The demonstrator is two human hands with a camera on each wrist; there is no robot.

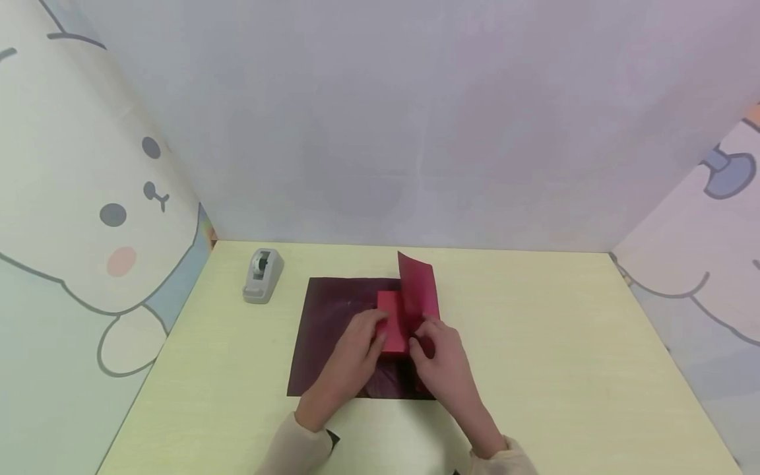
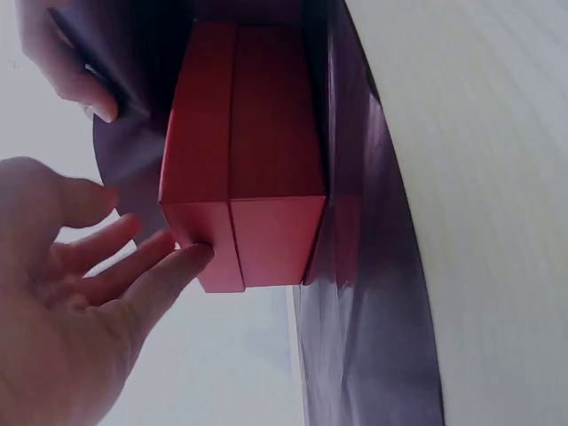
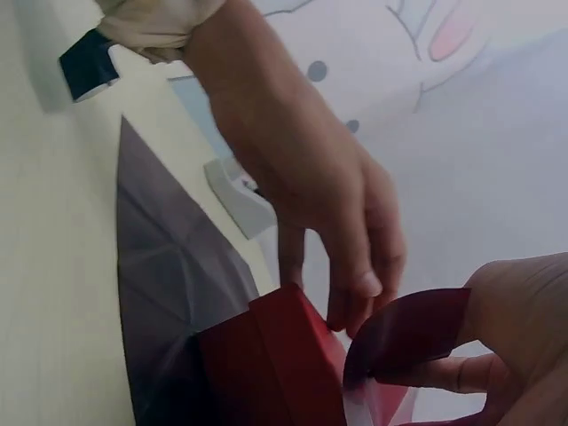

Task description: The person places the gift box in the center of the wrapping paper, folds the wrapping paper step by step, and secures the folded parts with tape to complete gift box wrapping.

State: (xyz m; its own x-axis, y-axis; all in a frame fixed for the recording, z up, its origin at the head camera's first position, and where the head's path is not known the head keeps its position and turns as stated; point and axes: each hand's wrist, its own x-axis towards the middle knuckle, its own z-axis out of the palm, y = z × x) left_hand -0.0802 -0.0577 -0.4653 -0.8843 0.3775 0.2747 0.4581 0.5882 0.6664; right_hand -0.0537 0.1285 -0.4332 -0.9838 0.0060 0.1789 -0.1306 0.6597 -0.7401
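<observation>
Grey tape dispenser (image 1: 264, 280), pale tabletop (image 1: 564, 349), cartoon-printed wall (image 1: 65, 165)

There are two grips, a left grip (image 1: 354, 346) and a right grip (image 1: 444, 361), with one pale sleeve (image 1: 299, 446) behind the left and another (image 1: 505, 460) behind the right. Between the grips is one red lidded box (image 1: 392, 326); beneath them, one sheet of wrapping paper (image 1: 329, 323). One tape dispenser (image 1: 270, 277) with one tape roll (image 1: 259, 264) stands beyond the left grip, to its left. One table (image 1: 558, 356) bears these. Two cartoon animals appear, one (image 1: 65, 171) left of the grips, one (image 1: 724, 257) right.
</observation>
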